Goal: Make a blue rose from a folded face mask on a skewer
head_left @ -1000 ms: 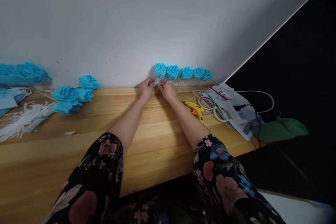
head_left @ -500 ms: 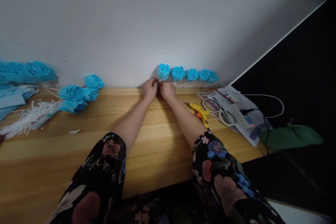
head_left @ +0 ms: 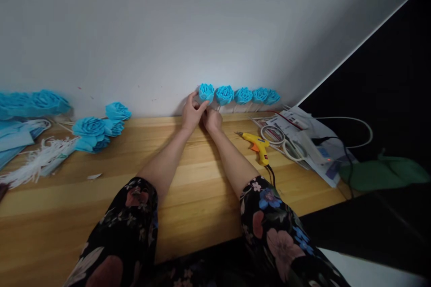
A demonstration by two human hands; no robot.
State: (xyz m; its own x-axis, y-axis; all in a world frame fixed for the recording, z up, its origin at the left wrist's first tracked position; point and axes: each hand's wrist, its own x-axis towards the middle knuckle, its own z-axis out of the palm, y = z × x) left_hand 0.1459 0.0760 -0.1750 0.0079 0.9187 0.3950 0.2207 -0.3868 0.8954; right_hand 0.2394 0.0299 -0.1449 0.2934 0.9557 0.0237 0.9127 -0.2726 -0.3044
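Note:
A blue paper flower (head_left: 206,92) stands against the wall at the back of the table, leftmost in a row of similar blue flowers (head_left: 243,95) on pale stems. My left hand (head_left: 192,111) has its thumb and fingers around the left and lower side of that flower's head. Just below the head, my right hand (head_left: 212,119) is closed at the stem, which is mostly hidden by the fingers.
On the right lie a yellow glue gun (head_left: 256,143), scissors (head_left: 294,149), a tape roll (head_left: 272,134), a power strip (head_left: 314,148) and a green pouch (head_left: 384,174). More blue flowers (head_left: 90,126) and white frayed strips (head_left: 37,161) are at left.
My left hand has moved up from the stem to the flower's head, its fingers spreading around it. My right hand stays at the stem. The view has shifted slightly.

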